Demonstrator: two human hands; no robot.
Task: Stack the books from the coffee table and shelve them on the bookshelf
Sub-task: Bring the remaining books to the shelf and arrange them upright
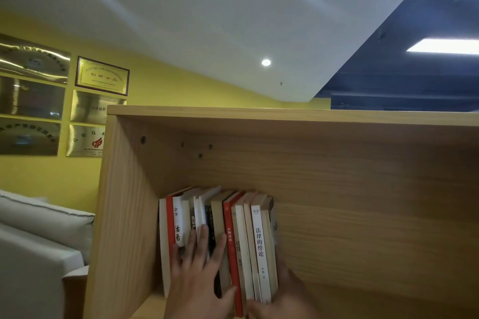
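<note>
Two hands brace the books (257,241): my left hand (199,274) flat, right hand (287,292) clasping; released, they could topple sideways.

The left hand (199,277) is held up with its fingers (204,238) straight and slightly spread, and is laid flat against the spines of the upright books (259,241), the thumb being set out to the right. The right hand (285,298) is placed low at the right end of the same row, its thumb curled across the spines. Its fingers are hidden and its outline is blurred.
</note>
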